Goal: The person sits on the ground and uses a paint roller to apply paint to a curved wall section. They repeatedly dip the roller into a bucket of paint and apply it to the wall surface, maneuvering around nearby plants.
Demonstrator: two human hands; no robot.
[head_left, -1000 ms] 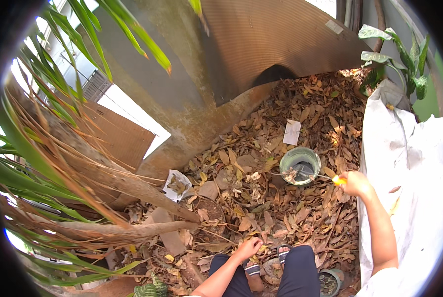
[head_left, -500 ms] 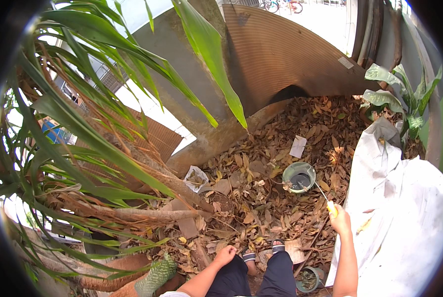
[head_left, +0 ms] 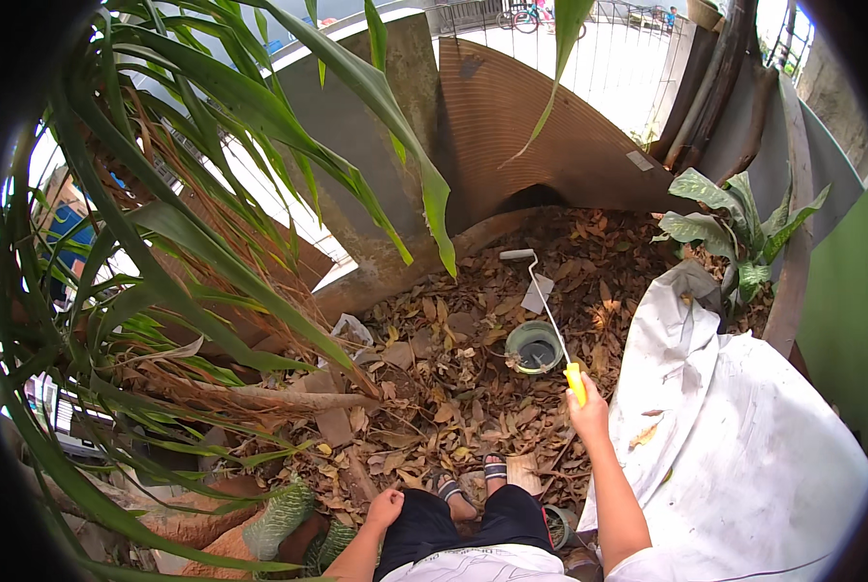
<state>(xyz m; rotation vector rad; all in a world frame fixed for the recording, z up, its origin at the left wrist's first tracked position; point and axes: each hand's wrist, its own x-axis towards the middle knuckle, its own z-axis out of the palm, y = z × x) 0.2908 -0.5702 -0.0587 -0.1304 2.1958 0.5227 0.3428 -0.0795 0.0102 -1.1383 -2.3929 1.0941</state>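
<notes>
Right hand (head_left: 589, 411): raised at right of centre, fingers closed around the yellow handle of a paint roller (head_left: 547, 312); the thin metal shaft runs up and to the left from the handle, ending in a small whitish roller head at the far end, above the leaf litter. Left hand (head_left: 386, 506): low at the near edge, loosely curled into a soft fist against the person's dark shorts, holding nothing. Round green paint pot (head_left: 534, 346): stands on the ground just left of the roller handle, dark inside, the shaft crossing beside its right rim. Ground (head_left: 453, 388): covered in dry brown leaves across the middle of the scene. Sandalled feet (head_left: 468, 477): near centre, among the leaves. White sheet (head_left: 744, 456): crumpled, draped over the right side, just beside the right forearm. Long-leaved green plant (head_left: 211, 242): fills the left, with dry brown fronds below. Broad-leaved potted plant (head_left: 735, 218): far right. Curved rusty metal panel (head_left: 541, 126): far centre, behind the leaves.
</notes>
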